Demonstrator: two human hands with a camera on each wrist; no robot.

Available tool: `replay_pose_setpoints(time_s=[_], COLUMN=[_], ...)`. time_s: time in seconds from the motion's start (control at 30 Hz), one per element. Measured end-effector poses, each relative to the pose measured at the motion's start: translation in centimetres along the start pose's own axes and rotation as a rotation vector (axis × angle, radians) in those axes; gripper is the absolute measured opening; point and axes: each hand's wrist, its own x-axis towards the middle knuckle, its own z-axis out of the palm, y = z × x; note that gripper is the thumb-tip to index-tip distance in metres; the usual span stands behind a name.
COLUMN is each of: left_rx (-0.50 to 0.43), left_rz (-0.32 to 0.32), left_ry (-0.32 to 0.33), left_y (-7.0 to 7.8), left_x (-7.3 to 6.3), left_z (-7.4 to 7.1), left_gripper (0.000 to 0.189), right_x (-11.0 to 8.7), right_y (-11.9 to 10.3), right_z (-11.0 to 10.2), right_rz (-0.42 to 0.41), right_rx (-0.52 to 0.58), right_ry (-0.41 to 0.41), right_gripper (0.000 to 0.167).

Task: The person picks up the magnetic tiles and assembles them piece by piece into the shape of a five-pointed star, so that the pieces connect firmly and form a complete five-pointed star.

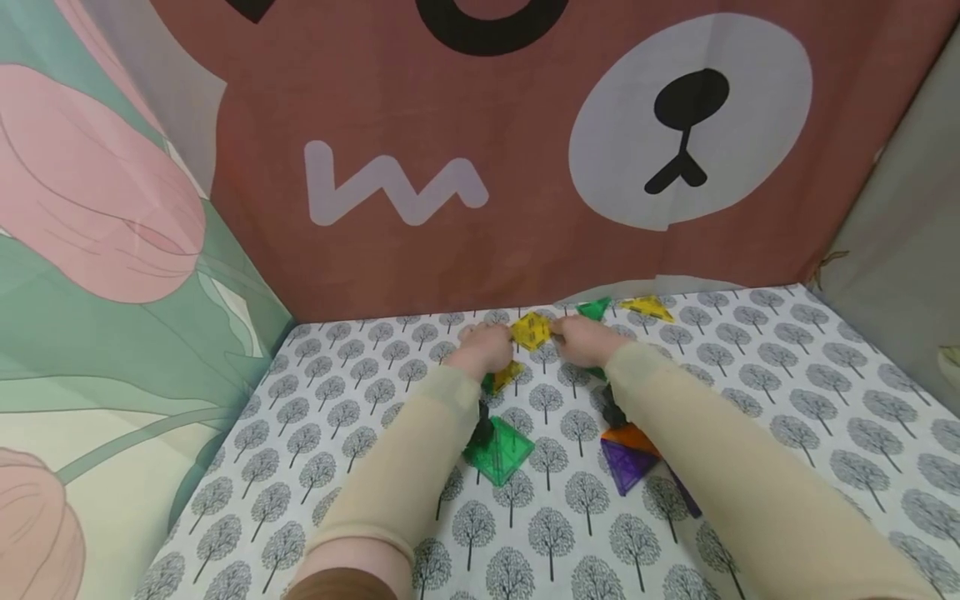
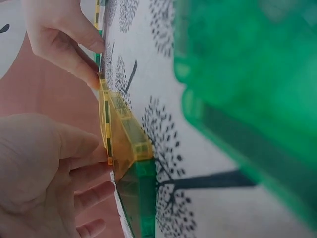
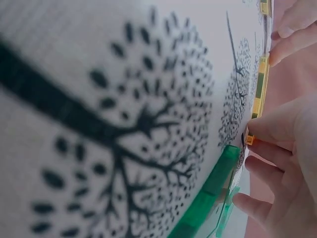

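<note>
Near the back of the cloth, a translucent yellow magnetic tile lies between my two hands. My left hand holds its left corner, with thumb and forefinger at the edge in the left wrist view. At the opposite corner, my right hand pinches the tile between thumb and finger, as the right wrist view shows. Just below my left hand lie another yellow tile and a green tile, side by side and partly hidden by the hand. A green tile lies close by my right hand's fingers.
Behind my right hand are a green triangular tile and a yellow triangular tile. Nearer are a green square, a purple tile and an orange tile, partly covered by my forearms. A bear-print curtain hangs behind the tree-print cloth.
</note>
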Motion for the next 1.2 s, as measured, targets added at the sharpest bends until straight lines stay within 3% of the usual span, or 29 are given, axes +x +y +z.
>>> replay_pose_setpoints(time_s=[0.27, 0.77, 0.9, 1.0, 1.07, 1.2], left_rx=[0.035, 0.023, -0.046, -0.164, -0.234, -0.26], left_rz=[-0.031, -0.019, -0.026, -0.029, -0.024, 0.009], left_ry=[-0.012, -0.04, -0.036, -0.015, 0.009, 0.049], left_y=[0.1, 0.5, 0.3, 0.2, 0.0, -0.3], left_x=[0.4, 0.6, 0.7, 0.5, 0.1, -0.3], left_z=[0.2, 0.1, 0.0, -0.4, -1.0, -3.1], left_gripper=[0.025, 0.039, 0.038, 0.044, 0.049, 0.051], right_x=[-0.2, -0.9, -1.0, -1.2, -1.5, -2.8], right_y=[0.0, 0.1, 0.1, 0.4, 0.8, 2.3], right_z=[-0.1, -0.6, -0.7, -1.1, -1.6, -3.2], right_rz=[0.017, -0.006, 0.001, 0.023, 0.025, 0.046], right_rx=[0.028, 0.028, -0.031, -0.04, -0.031, 0.012], right_ry=[-0.03, -0.065, -0.044, -0.015, 0.02, 0.061], right_gripper=[0.05, 0.046, 0.046, 0.051, 0.053, 0.056])
